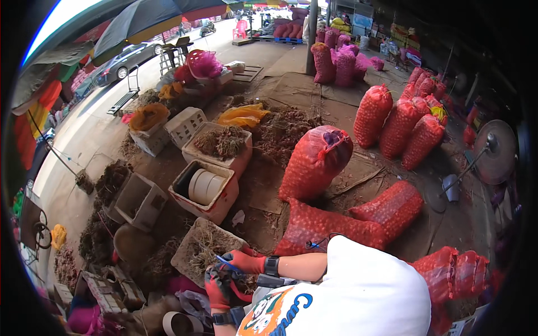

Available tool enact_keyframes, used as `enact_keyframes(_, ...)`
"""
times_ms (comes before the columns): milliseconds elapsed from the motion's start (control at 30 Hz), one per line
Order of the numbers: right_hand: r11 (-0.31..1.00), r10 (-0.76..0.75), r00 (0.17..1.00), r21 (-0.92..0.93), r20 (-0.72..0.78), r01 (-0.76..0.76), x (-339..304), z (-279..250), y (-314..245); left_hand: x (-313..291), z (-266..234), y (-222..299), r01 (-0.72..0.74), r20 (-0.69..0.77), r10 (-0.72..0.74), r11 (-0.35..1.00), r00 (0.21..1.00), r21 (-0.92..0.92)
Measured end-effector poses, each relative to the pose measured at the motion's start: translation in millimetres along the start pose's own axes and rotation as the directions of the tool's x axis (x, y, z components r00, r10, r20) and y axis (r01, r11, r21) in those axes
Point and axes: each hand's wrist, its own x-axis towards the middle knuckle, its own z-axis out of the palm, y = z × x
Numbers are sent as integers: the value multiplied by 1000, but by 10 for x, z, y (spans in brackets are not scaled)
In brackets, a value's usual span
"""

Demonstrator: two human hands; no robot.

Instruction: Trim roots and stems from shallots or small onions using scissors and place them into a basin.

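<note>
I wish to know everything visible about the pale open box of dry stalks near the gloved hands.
The pale, rectangular, open box looks like soiled foam. Tangled brown dry stalks lie inside. It sits just beyond the red-and-dark gloved left hand and right hand; the right hides part of its edge, so contact is unclear.

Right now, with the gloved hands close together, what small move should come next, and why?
Probably shift the right hand and left hand slightly farther over the pale box: they appear beside its near rim, with a slim blue tool between them, and dry stalks lie inside, so loose bits would likely drop in.
</note>
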Motion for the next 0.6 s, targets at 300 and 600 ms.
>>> enact_keyframes(300, 965, 59, 997, -258, 47, -45, 108, 42, 263, 146, -630, -636, -96, 207, 72, 990, 976, 104)
enact_keyframes(600, 910, -143, 938, -331, 317, 251, 104, 66, 169, -144, -531, -137, -654, 433, 509, 418, 744, 631)
